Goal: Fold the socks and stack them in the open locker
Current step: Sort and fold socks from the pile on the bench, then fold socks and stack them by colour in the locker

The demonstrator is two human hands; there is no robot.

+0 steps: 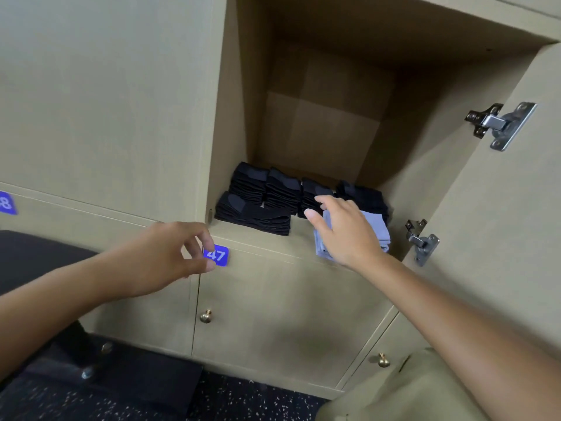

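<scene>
R hand (pixel 343 232) lies flat on folded grey socks (pixel 378 227) at the front right corner of the open locker (pixel 303 229) floor, fingers (pixel 315 215) straight, spread, gripping nothing. Black sock stacks (pixel 273 192) fill the locker's left and back, one lower stack at front left edge. L hand (pixel 170 253) hangs outside by the blue 47 tag (pixel 219 255), fingers loosely curled, empty.

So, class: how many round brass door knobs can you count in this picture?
2. One knob is on the door below the number 47 plate; the other knob is on the door lower right. More may lie outside the frame.
</scene>
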